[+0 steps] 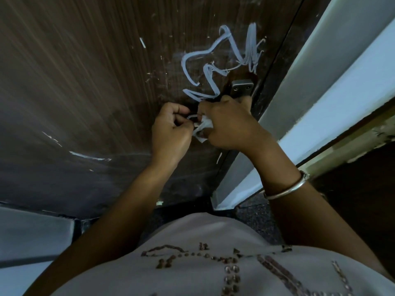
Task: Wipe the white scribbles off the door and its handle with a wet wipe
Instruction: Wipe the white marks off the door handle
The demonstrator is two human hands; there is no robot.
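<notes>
Left hand and right hand both pinch wet wipe below handle (scribbles above handle intact). Risk: bunched wipe may smear marks.

- White-painted door frame at right.
- Dark speckled floor below, dimly lit.
- Pale grey wall panel at lower left.
- Chipped beige strip far right.

Dark brown wood-grain door, white scribbles, white wipe, silver bangle.
</notes>
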